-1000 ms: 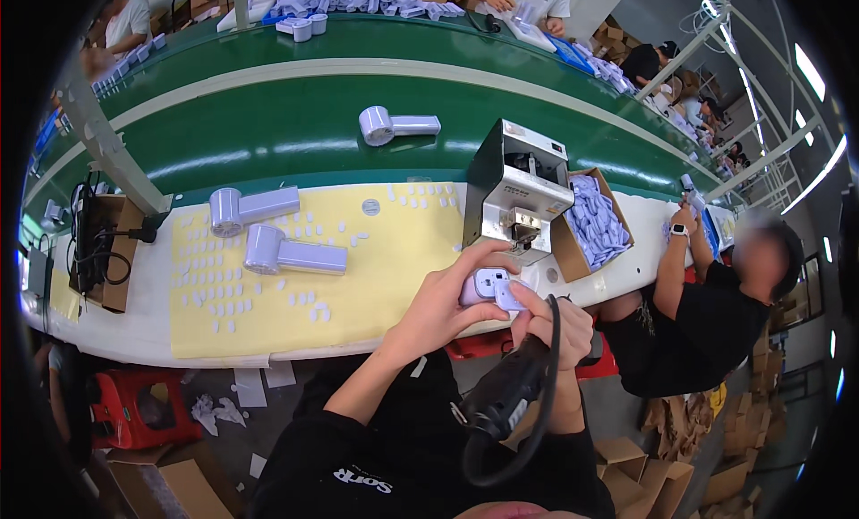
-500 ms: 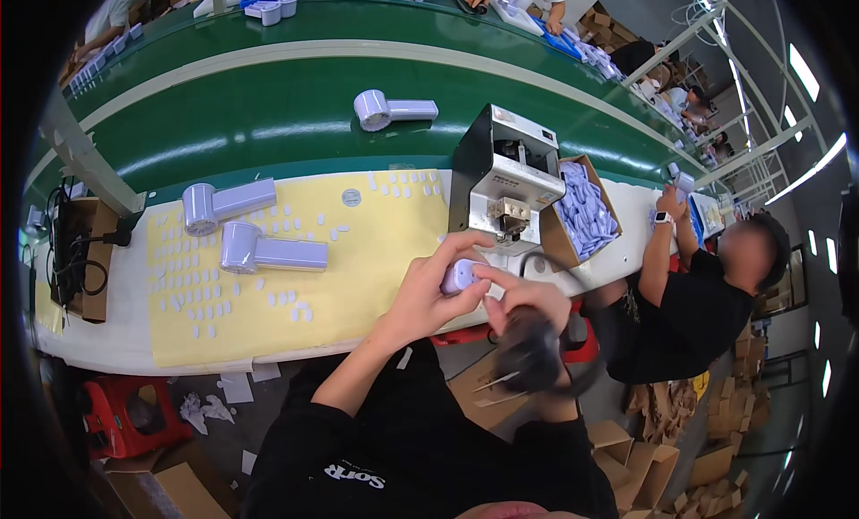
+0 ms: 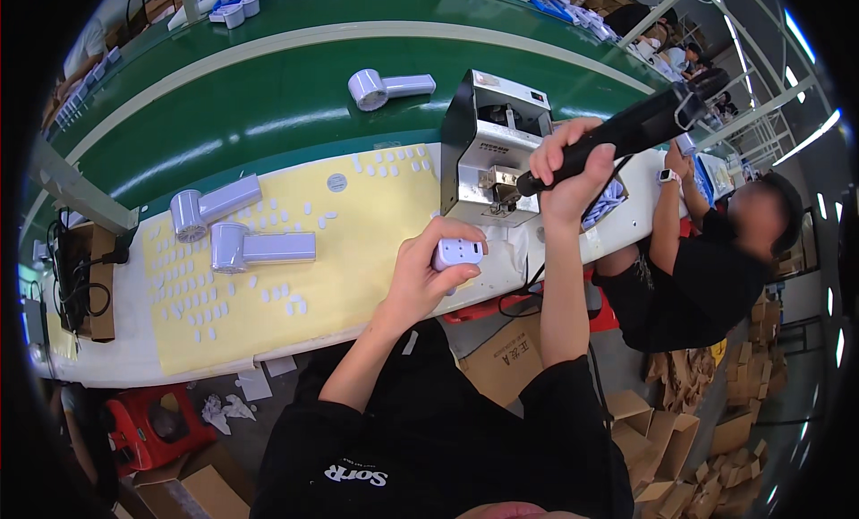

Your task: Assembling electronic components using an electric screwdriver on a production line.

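In my left hand (image 3: 420, 264), fingers wrapped round it, is a lavender handheld fan (image 3: 456, 252), its end with small holes and a dark slot facing up. My right hand (image 3: 573, 165) grips a black corded electric screwdriver (image 3: 631, 125), raised over the table's right part. The screwdriver's tip points left and down at the metal outlet of a silver and black screw feeder (image 3: 474, 157); whether they touch I cannot tell. Two more lavender fans, one (image 3: 234, 248) nearer and one (image 3: 191, 213) farther, lie on the yellow sheet to the left.
Small pale oval pieces lie in rows on the yellow sheet (image 3: 376, 224). Beyond it, another fan (image 3: 385, 88) rests on the green conveyor belt (image 3: 277, 94). A box of lavender parts (image 3: 604, 201) stands behind my right forearm. At the right sits a co-worker in black (image 3: 707, 277).
My right hand has moved away from the fan, up and right, swinging the screwdriver to the feeder. My left hand keeps the fan, now a little lower and left.
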`<move>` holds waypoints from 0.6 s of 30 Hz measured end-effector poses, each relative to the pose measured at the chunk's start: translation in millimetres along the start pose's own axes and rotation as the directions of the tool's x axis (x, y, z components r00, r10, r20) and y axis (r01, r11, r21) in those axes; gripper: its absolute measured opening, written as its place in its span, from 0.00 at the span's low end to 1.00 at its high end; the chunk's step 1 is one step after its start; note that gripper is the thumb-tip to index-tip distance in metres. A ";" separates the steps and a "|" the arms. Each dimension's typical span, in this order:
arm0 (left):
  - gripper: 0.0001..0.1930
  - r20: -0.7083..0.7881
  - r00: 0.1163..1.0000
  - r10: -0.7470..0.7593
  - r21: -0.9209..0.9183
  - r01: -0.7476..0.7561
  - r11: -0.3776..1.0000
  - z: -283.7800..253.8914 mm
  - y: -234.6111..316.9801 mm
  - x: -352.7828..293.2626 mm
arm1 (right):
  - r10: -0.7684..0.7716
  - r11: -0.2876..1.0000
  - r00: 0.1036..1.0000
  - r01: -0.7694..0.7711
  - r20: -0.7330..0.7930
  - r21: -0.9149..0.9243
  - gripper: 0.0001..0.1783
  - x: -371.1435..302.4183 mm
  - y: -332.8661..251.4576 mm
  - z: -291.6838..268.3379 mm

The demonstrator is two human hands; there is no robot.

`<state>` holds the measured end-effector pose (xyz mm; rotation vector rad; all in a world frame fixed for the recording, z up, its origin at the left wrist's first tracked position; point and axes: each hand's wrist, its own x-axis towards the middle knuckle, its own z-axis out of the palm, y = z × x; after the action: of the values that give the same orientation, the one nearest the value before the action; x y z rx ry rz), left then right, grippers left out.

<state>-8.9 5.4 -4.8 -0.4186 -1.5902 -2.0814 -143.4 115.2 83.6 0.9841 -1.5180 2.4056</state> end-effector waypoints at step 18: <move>0.18 0.009 0.997 -0.075 -0.029 0.075 0.997 -4.7 0.7 -2.5 | 0.009 0.925 0.919 -0.157 0.393 0.346 0.40 -12.2 -68.0 22.8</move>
<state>-6.2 1.3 -6.9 -0.3826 -1.6049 -2.1637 -94.2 131.6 134.5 1.5828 -1.2368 2.7499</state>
